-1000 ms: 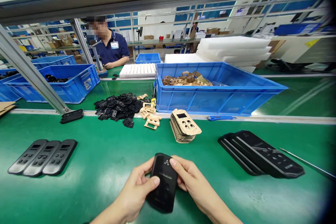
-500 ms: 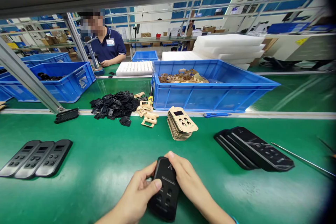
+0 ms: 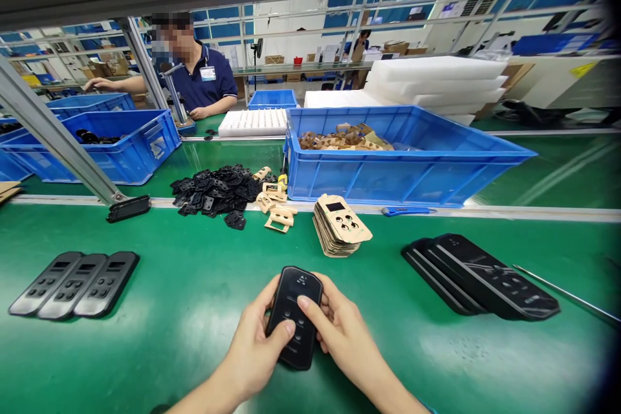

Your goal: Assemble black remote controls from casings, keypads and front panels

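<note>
A black remote-control-like panel (image 3: 301,297) with round button spots is held between both hands, its face turned up toward me. My left hand (image 3: 257,330) grips its left edge, thumb lying on the lower button area. My right hand (image 3: 342,323) is closed on the right edge, with its thumb pressed on the middle of the face. The other fingers are partly hidden beneath the panel. Beyond the hands stands a stack of tan adhesive-backed sheets (image 3: 342,220) with cut-out holes. Similar black panels (image 3: 490,272) lie piled at the right.
Three grey-faced panels (image 3: 87,284) overlap at the left. Small black plates (image 3: 216,191) form a heap near peeled tan pieces (image 3: 279,217). A blue bin (image 3: 388,174), a utility knife (image 3: 407,211) and a thin metal rod (image 3: 563,291) are around. A co-worker (image 3: 208,77) sits across.
The panel has been raised and tilted more toward me. My right hand has gone from lying along its upper right edge to gripping it, thumb on the face. The co-worker's arm now reaches out leftward.
</note>
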{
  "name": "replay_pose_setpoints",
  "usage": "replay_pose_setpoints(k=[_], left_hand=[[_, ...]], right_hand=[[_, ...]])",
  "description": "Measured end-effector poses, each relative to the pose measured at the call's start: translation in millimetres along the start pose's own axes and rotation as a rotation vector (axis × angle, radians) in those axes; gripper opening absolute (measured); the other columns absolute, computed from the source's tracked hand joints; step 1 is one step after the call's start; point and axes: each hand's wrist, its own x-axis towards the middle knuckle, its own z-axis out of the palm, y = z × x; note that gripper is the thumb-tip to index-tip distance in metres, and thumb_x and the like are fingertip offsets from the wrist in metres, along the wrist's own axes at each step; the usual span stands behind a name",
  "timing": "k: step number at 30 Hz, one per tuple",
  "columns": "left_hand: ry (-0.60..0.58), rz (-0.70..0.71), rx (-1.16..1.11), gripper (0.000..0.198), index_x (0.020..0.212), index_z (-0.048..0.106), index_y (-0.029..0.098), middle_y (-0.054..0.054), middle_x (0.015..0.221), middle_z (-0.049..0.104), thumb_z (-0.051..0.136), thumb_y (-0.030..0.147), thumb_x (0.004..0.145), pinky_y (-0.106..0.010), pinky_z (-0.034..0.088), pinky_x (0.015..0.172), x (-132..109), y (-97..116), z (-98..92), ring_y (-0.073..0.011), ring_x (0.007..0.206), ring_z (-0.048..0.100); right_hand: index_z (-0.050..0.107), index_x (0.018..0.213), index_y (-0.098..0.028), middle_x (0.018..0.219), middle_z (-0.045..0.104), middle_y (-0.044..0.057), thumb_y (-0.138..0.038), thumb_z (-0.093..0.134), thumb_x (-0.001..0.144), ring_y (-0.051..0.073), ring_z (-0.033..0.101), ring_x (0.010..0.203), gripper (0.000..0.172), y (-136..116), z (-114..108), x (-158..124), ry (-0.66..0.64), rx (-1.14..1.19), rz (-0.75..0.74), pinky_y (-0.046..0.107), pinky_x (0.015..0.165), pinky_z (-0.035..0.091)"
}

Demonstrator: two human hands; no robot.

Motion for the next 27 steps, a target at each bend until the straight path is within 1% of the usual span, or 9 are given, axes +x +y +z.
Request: replay_pose_setpoints(k=[3, 7, 12, 14, 21, 23, 24, 25, 27], left_hand=[[0.04, -0.001, 0.035, 0.082, 0.138, 0.04, 0.012, -0.015, 0.125, 0.058, 0.073, 0.045, 0.071, -0.035, 0.043, 0.094, 2.7, -4.3, 0.1, -0.0254, 0.104, 0.057], [-0.001, 0.017, 0.048, 0.063, 0.13, 0.048, 0.013, -0.011, 0.107, 0.066, 0.066, 0.044, 0.078, -0.031, 0.047, 0.084, 3.2, 0.5, 4.9, -0.0201, 0.09, 0.061], [-0.095, -0.05, -0.019, 0.074, 0.122, 0.046, 0.016, -0.005, 0.085, 0.067, 0.084, 0.031, 0.059, -0.025, 0.049, 0.062, -1.1, 3.5, 15.9, -0.0155, 0.07, 0.062], [-0.075, -0.119, -0.042, 0.076, 0.122, 0.043, 0.016, -0.006, 0.086, 0.066, 0.083, 0.033, 0.06, -0.024, 0.049, 0.056, -2.6, 0.6, 16.9, -0.0139, 0.064, 0.062], [-0.069, -0.128, -0.022, 0.094, 0.141, 0.021, 0.018, -0.011, 0.094, 0.067, 0.07, 0.056, 0.07, -0.03, 0.054, 0.063, -2.3, -9.6, 6.8, -0.0188, 0.07, 0.068], [-0.051, -0.105, 0.052, 0.093, 0.145, 0.015, 0.019, -0.015, 0.104, 0.066, 0.058, 0.064, 0.076, -0.035, 0.056, 0.07, -3.9, -13.8, 4.0, -0.0226, 0.078, 0.069], [-0.03, -0.082, 0.112, 0.09, 0.147, 0.014, 0.021, -0.017, 0.112, 0.064, 0.053, 0.065, 0.078, -0.037, 0.055, 0.075, -5.2, -17.0, 3.1, -0.0244, 0.085, 0.068], [-0.015, -0.051, 0.176, 0.087, 0.147, 0.014, 0.023, -0.017, 0.12, 0.061, 0.049, 0.065, 0.08, -0.039, 0.054, 0.081, -6.4, -20.9, 2.4, -0.026, 0.092, 0.067], [-0.04, 0.036, 0.267, 0.083, 0.148, 0.016, 0.028, -0.014, 0.132, 0.056, 0.051, 0.063, 0.081, -0.038, 0.048, 0.093, -7.9, -29.8, 1.9, -0.0277, 0.107, 0.062]], right_hand=[[0.05, 0.112, -0.017, 0.063, 0.055, -0.003, -0.051, 0.049, 0.086, 0.008, 0.043, 0.04, 0.043, 2.3, 1.5, 1.9, 0.028, -0.022, 0.026, 0.019, 0.033, 0.037], [0.047, 0.114, -0.017, 0.057, 0.048, -0.008, -0.054, 0.054, 0.082, 0.006, 0.038, 0.036, 0.05, 0.9, -1.1, 5.4, 0.029, 0.153, 0.081, 0.017, 0.031, 0.034], [0.044, 0.117, -0.02, 0.058, 0.05, -0.008, -0.054, 0.057, 0.08, 0.006, 0.04, 0.035, 0.053, -0.9, -1.1, 4.2, 0.082, 0.185, 0.069, 0.016, 0.03, 0.035], [0.042, 0.116, -0.021, 0.059, 0.053, -0.008, -0.055, 0.057, 0.08, 0.005, 0.041, 0.035, 0.051, 0.4, 0.6, 3.8, 0.096, 0.185, 0.062, 0.015, 0.03, 0.034], [0.037, 0.115, -0.024, 0.064, 0.061, -0.005, -0.056, 0.053, 0.083, 0.007, 0.044, 0.034, 0.048, 11.7, 2.1, 7.5, 0.094, 0.182, 0.028, 0.017, 0.032, 0.034], [0.035, 0.123, -0.023, 0.08, 0.067, 0.002, -0.052, 0.049, 0.087, 0.013, 0.059, 0.05, 0.049, 12.6, 1.8, 6.3, 0.085, 0.131, -0.043, 0.024, 0.045, 0.048], [0.032, 0.13, -0.021, 0.095, 0.068, 0.008, -0.05, 0.049, 0.087, 0.018, 0.066, 0.068, 0.054, 11.4, 1.8, 4.6, 0.085, 0.09, -0.1, 0.029, 0.059, 0.054], [0.027, 0.136, -0.02, 0.111, 0.064, 0.012, -0.047, 0.053, 0.085, 0.023, 0.065, 0.091, 0.063, 8.8, 1.7, 2.3, 0.087, 0.033, -0.157, 0.035, 0.076, 0.053], [0.017, 0.145, -0.017, 0.133, 0.05, 0.015, -0.038, 0.06, 0.079, 0.027, 0.049, 0.122, 0.082, -0.8, -0.4, -3.1, 0.083, -0.113, -0.225, 0.04, 0.099, 0.042]])
